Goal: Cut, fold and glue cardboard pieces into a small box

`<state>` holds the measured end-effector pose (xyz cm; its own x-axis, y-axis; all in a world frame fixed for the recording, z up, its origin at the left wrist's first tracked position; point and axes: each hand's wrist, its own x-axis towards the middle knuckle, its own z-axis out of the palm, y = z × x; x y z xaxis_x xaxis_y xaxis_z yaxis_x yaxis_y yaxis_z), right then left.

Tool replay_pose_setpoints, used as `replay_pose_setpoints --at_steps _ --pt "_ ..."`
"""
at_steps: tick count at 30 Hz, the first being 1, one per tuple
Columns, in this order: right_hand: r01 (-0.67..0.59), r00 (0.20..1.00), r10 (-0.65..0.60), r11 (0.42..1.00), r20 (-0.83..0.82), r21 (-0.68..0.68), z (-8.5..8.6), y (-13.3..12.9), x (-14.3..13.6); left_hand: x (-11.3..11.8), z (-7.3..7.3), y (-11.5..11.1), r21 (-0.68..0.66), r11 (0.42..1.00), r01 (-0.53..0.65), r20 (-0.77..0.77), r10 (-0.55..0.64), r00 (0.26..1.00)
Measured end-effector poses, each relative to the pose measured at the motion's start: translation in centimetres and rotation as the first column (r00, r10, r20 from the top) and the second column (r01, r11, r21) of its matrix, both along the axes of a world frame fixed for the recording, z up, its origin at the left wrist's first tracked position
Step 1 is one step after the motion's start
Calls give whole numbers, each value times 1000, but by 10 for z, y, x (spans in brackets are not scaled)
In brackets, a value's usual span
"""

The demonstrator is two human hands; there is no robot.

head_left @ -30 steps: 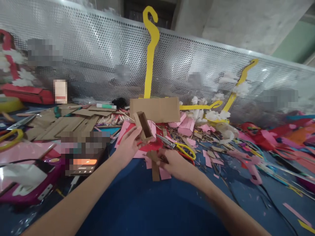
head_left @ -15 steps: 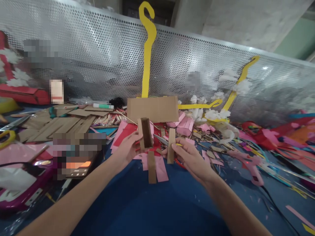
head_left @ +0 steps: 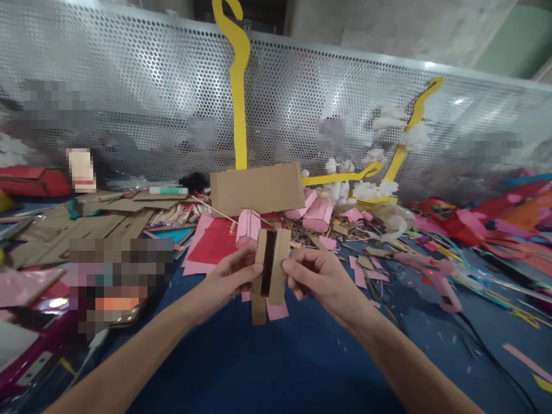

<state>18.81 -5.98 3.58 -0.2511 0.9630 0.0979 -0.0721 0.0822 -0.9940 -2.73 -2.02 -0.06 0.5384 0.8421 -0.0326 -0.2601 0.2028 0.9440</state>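
A small open cardboard box [head_left: 260,256] is pinched in my left hand [head_left: 230,276], thumb on its near side, its dark hollow facing me. My right hand [head_left: 317,277] grips a narrow cardboard strip [head_left: 281,244] between thumb and fingers. The strip lies along the right side of the box's opening and covers part of it. Just below, another cardboard strip [head_left: 259,313] and a pink paper piece [head_left: 278,311] show on the blue tabletop [head_left: 241,368]. Behind the box are a pink paper box [head_left: 247,227] and a red sheet [head_left: 213,244].
A pink glue gun [head_left: 435,276] with a black cord lies to the right. A cardboard panel [head_left: 259,190] and a tall yellow hook [head_left: 239,109] stand behind. Cardboard sheets [head_left: 103,230] are at left; paper scraps [head_left: 366,270] litter the right. A perforated metal screen [head_left: 293,98] closes the back.
Both hands have come together. The cardboard strip has moved left onto the box's opening, and the box sits lower and nearer. The scissors by my right hand are out of sight.
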Motion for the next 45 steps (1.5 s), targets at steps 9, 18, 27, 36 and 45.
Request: replay_pose_setpoints --at_steps 9,18,27,36,45 --pt "41 992 -47 998 121 54 -1 0 -1 4 1 -3 63 998 27 -71 -23 997" --pt "87 981 -93 995 170 41 -1 0 -4 0 0 -2 69 996 58 -83 -52 995" --pt "122 962 -136 990 237 71 -3 1 -5 1 1 -3 110 993 51 -113 -39 993" --pt "123 962 -142 988 234 92 -2 -1 -6 -1 2 -3 128 990 66 -130 -50 990" --pt "134 964 -153 986 218 101 -4 -1 -6 1 1 -2 167 983 70 -62 -61 996"
